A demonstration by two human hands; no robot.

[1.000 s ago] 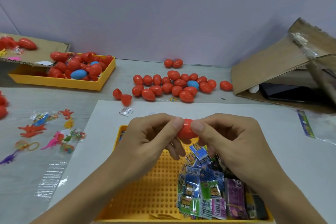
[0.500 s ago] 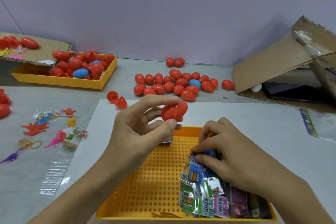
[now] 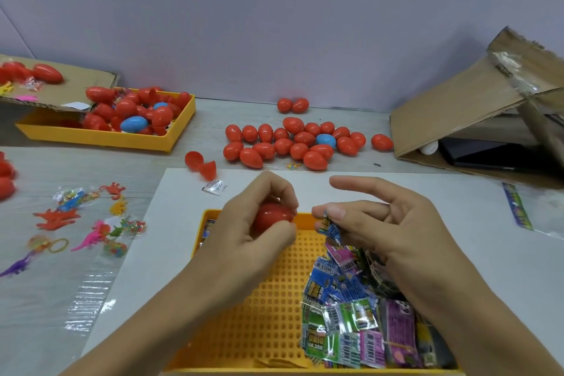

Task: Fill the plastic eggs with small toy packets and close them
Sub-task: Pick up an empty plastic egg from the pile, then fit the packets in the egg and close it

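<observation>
While left fingers (image 3: 283,224) wrap the red egg (image 3: 272,218), right fingers (image 3: 331,213) pinch a packet (image 3: 332,227).

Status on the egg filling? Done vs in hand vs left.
Done, apparently: closed eggs clustered on the table. In hand: left hand grips a red egg; right hand pinches a blue packet. Left: packet pile in the near tray, open egg halves, far tray's eggs.

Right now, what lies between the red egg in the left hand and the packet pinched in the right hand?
Nothing: in the head view, only a bare strip of yellow tray rim shows between the red egg and the packet.
</observation>
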